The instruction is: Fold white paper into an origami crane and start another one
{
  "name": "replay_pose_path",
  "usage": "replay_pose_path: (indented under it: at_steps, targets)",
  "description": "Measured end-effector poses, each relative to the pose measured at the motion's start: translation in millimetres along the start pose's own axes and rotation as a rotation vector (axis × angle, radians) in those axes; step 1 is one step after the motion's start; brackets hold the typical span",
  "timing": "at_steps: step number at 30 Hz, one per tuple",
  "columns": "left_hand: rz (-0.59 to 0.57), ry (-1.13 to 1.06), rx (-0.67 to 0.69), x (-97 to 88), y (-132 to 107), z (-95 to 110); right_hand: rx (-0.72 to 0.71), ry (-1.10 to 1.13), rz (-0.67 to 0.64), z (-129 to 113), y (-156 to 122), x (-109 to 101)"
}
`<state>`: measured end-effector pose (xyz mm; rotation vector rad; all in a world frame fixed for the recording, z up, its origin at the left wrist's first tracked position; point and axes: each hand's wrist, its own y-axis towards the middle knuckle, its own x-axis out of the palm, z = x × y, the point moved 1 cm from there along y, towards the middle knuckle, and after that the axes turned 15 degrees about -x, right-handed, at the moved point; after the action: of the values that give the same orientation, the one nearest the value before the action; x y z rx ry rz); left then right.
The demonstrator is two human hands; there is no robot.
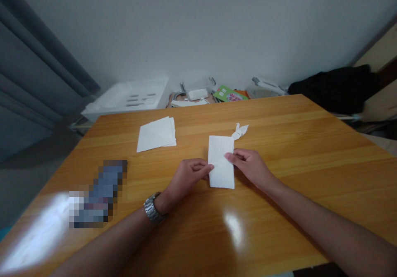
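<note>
Between my two hands is a white lined sheet of paper (pixel 221 173), narrow and rectangular, tilted up over the table. My left hand (pixel 192 173) pinches its left edge, thumb on the front face. On the opposite edge, my right hand (pixel 249 163) grips the paper a little higher, also with the thumb in front. The fingers behind the sheet are partly hidden. Just beyond the sheet's upper right corner lies a small folded paper figure (pixel 240 132) with two pointed ends. A metal-band watch (pixel 152 208) is on my left wrist.
A few white paper sheets (pixel 155 135) lie stacked on the wooden table (pixel 279 124), back left. A pixelated dark flat object (pixel 104 194) rests at the left. Behind the table are a white tray (pixel 130 97), a green booklet (pixel 230 94) and black cloth (pixel 335 89).
</note>
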<state>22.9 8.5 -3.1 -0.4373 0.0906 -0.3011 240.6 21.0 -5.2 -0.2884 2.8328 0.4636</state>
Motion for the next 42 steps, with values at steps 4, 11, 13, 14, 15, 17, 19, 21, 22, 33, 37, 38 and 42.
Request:
replay_pose_path:
  at_steps: [4, 11, 13, 14, 15, 17, 19, 21, 22, 33, 37, 38, 42]
  targets:
    - [0.02, 0.001, 0.003, -0.5, 0.8, 0.1, -0.005, -0.023, 0.004, 0.9, -0.1, 0.7]
    - [0.048, 0.01, 0.004, 0.8, 0.6, 1.0, 0.006, 0.014, 0.034, 4.3, -0.8, 0.7]
    - [0.037, 0.025, 0.004, 1.0, 0.8, 0.2, 0.003, 0.02, 0.055, 5.4, -0.4, -0.5]
    - [0.027, 0.034, 0.005, 0.9, 1.0, -0.3, 0.0, 0.019, 0.067, 5.8, -0.1, -1.0]
    - [0.021, 0.043, 0.007, 0.5, 1.2, -0.8, -0.002, 0.016, 0.075, 5.9, 0.2, -1.5]
    - [0.021, 0.057, 0.02, -0.7, 1.5, -1.3, -0.002, 0.006, 0.082, 5.8, 0.7, -1.7]
    - [0.039, 0.066, 0.042, -2.2, 1.2, -0.8, 0.003, 0.003, 0.082, 5.1, 1.0, -1.3]
    - [0.062, 0.086, 0.06, -3.0, 0.2, 0.7, 0.005, 0.001, 0.084, 4.3, 1.2, -1.0]
    - [0.071, 0.102, 0.062, -3.0, -0.4, 1.5, 0.004, 0.001, 0.087, 4.0, 1.4, -1.0]
    - [0.07, 0.128, 0.067, -2.5, 0.6, -1.8, 0.016, 0.055, 0.128, 3.8, 3.1, -2.6]
    - [0.068, 0.174, 0.092, -3.8, 1.2, -2.3, 0.033, 0.064, 0.119, 5.2, 2.8, -1.8]
    - [0.079, 0.198, 0.107, -4.0, 1.3, -2.4, 0.033, 0.064, 0.119, 5.7, 2.8, -2.0]
    - [0.102, 0.265, 0.147, -3.8, 1.1, -2.6, 0.009, 0.03, 0.125, 6.6, 3.2, -4.2]
